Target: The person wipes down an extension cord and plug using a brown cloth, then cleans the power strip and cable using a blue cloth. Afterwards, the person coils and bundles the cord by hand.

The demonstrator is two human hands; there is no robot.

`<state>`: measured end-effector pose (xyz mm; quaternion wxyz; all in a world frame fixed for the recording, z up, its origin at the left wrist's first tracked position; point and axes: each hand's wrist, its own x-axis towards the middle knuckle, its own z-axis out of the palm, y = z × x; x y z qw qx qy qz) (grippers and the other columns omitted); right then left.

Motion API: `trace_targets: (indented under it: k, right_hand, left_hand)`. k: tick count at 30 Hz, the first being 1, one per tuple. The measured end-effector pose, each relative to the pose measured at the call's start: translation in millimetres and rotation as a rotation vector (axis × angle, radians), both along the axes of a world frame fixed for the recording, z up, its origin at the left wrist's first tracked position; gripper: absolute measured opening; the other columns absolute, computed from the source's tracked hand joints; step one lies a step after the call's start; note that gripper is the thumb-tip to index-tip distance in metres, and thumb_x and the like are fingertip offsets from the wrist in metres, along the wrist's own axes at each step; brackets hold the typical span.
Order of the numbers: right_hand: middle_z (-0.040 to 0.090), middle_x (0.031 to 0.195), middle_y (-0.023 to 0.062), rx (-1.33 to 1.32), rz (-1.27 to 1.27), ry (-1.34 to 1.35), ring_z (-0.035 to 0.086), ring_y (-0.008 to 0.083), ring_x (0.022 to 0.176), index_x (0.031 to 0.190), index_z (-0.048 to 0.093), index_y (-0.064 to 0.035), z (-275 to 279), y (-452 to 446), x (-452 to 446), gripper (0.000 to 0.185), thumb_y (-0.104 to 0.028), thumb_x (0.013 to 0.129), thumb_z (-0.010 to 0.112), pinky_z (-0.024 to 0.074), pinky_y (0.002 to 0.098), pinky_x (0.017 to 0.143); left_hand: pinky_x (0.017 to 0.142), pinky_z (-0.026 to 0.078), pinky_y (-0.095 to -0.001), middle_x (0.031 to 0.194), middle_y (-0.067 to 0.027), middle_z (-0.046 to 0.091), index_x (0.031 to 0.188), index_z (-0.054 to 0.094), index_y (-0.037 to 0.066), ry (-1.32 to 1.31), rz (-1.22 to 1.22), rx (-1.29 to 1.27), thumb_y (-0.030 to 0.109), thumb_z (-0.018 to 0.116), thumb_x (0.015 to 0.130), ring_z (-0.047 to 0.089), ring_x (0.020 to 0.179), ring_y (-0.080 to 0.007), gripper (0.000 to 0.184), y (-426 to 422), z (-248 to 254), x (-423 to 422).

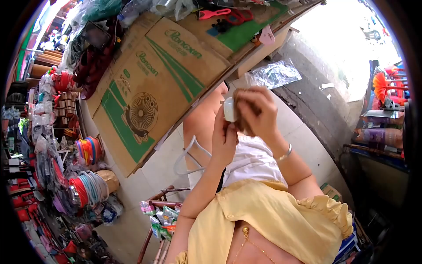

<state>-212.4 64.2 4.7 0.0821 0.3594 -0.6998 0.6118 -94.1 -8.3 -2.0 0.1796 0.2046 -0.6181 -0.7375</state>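
My left hand (pixel 225 136) is closed on a small white plastic piece (pixel 229 109) with rounded edges, held up above my lap. I cannot make out exactly what the piece is. My right hand (pixel 260 110) is closed around a crumpled brown cloth (pixel 241 115), which presses against the white piece's right side. This hand is somewhat blurred, and its fingers hide part of the cloth. A pale grey cable (pixel 176 163) loops beside my left forearm; where its upper end leads is hidden.
A flattened fan carton (pixel 176 66) covers the table at the left. Red scissors (pixel 239 16) and plastic bags lie towards its far end. A clear plastic bag (pixel 274 74) is on the floor step. Cable coils (pixel 90 188) and crowded shelves stand left; a rack with packets (pixel 165 220) is below.
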Motion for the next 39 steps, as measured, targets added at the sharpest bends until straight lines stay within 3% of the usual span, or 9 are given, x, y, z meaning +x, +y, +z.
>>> trace_targets:
  k: [4,7,10,14,20,23,31,35,39]
  right_hand:
    - [0.058,0.091,0.0107,-0.057,0.006,-0.218,0.057,0.0201,0.079,0.09,0.062,0.0012,-3.5,-0.5,-19.0,0.017,0.0,0.073,0.063,0.046,0.0283,0.069]
    - [0.057,0.091,0.0101,-0.117,0.05,-0.157,0.056,0.0189,0.079,0.089,0.063,0.0003,11.7,13.0,-17.8,0.018,-0.001,0.072,0.063,0.0451,0.0269,0.07]
    - [0.057,0.093,0.0119,-0.031,0.112,0.111,0.057,0.0207,0.08,0.09,0.064,-0.0016,33.6,21.9,-14.7,0.022,-0.003,0.069,0.065,0.0462,0.0286,0.072]
    - [0.057,0.093,0.0126,0.06,0.169,-0.047,0.058,0.0213,0.08,0.091,0.065,-0.0033,26.8,18.5,-15.4,0.023,-0.003,0.067,0.067,0.0471,0.0294,0.069]
    - [0.059,0.091,0.0072,0.021,0.165,0.041,0.061,0.02,0.07,0.084,0.065,-0.0078,30.5,16.6,2.4,0.016,-0.008,0.068,0.069,0.0497,0.028,0.054]
    - [0.06,0.088,0.0038,0.16,0.122,0.335,0.061,0.0205,0.072,0.081,0.065,-0.0126,34.1,18.0,16.2,0.022,-0.011,0.061,0.071,0.0504,0.0296,0.058]
    - [0.059,0.088,0.0026,0.154,-0.071,0.361,0.06,0.0198,0.069,0.081,0.065,-0.0135,11.8,4.8,9.2,0.023,-0.014,0.061,0.074,0.049,0.03,0.055]
    - [0.06,0.089,0.0044,0.105,0.072,0.411,0.06,0.0211,0.069,0.083,0.064,-0.0147,-1.2,11.0,20.8,0.026,-0.014,0.058,0.073,0.0483,0.0304,0.057]
    - [0.059,0.089,0.0066,0.061,-0.114,0.304,0.061,0.0203,0.069,0.084,0.065,-0.0123,4.3,5.7,1.0,0.024,-0.008,0.061,0.072,0.0493,0.0304,0.055]
  left_hand:
    - [0.064,0.045,-0.0263,0.09,-0.0117,0.054,0.128,0.041,0.001,-0.014,-0.047,-0.313,-0.007,0.038,0.084,0.054,0.072,-0.0151,0.045,10.8,17.0,4.1]
    - [0.063,0.044,-0.0253,0.091,-0.0114,0.054,0.128,0.041,0.0,0.095,0.043,-0.591,-0.009,0.037,0.083,0.053,0.072,-0.0145,0.045,-2.8,1.3,0.5]
    - [0.063,0.042,-0.025,0.093,-0.0117,0.055,0.126,0.043,-0.002,0.11,0.048,-0.588,-0.011,0.037,0.083,0.051,0.071,-0.0157,0.044,-6.7,-6.3,2.9]
    - [0.062,0.04,-0.0247,0.093,-0.012,0.056,0.125,0.044,-0.002,0.211,0.073,-0.715,-0.013,0.037,0.081,0.048,0.07,-0.0176,0.046,-8.7,-12.5,1.0]
    - [0.071,0.043,-0.0278,0.104,-0.0149,0.056,0.127,0.043,-0.002,-0.007,0.022,-0.623,-0.014,0.034,0.078,0.054,0.084,-0.021,0.05,-8.4,1.3,8.7]
    - [0.074,0.044,-0.029,0.102,-0.0154,0.056,0.128,0.041,-0.003,0.136,0.125,-0.717,-0.014,0.034,0.077,0.055,0.089,-0.0213,0.052,-4.3,-7.0,-2.2]
    - [0.064,0.045,-0.0274,0.081,-0.0114,0.06,0.139,0.011,0.005,-0.004,0.165,-0.472,-0.006,0.042,0.086,0.058,0.072,-0.0177,0.062,-7.0,-5.3,-1.2]
    - [0.064,0.045,-0.0265,0.08,-0.0138,0.06,0.139,0.011,0.006,0.009,0.163,-0.401,-0.006,0.042,0.086,0.058,0.07,-0.0178,0.063,-11.0,-7.7,-2.7]
    - [0.064,0.045,-0.0265,0.08,-0.0146,0.06,0.139,0.011,0.006,-0.068,0.102,-0.448,-0.006,0.043,0.085,0.059,0.07,-0.0182,0.064,0.3,5.6,-3.8]
